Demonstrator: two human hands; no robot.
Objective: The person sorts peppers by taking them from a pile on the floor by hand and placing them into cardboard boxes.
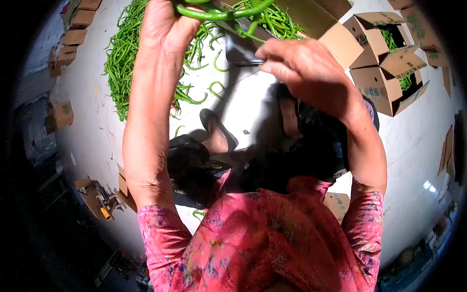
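Observation:
My left hand [168, 27] is at the top edge of the view, closed around long green chili peppers [224, 13] that stick out to the right. Its fingers are partly cut off by the frame. My right hand [306, 63] is to the right, fingers curled together, where a thin green chili pepper [252, 35] reaches its fingertips. Below the hands lies a dark flat tray-like thing [238, 56], partly hidden. Beyond it, an open cardboard box [316, 19] holds more green peppers. A large heap of green chili peppers [121, 63] lies on the floor at the left.
Loose peppers [215, 89] lie scattered on the pale floor [248, 97] near my feet. Open cardboard boxes [374, 87] with peppers inside stand at the right. More cartons [75, 36] line the left side. Small tools [107, 202] sit on cardboard at lower left.

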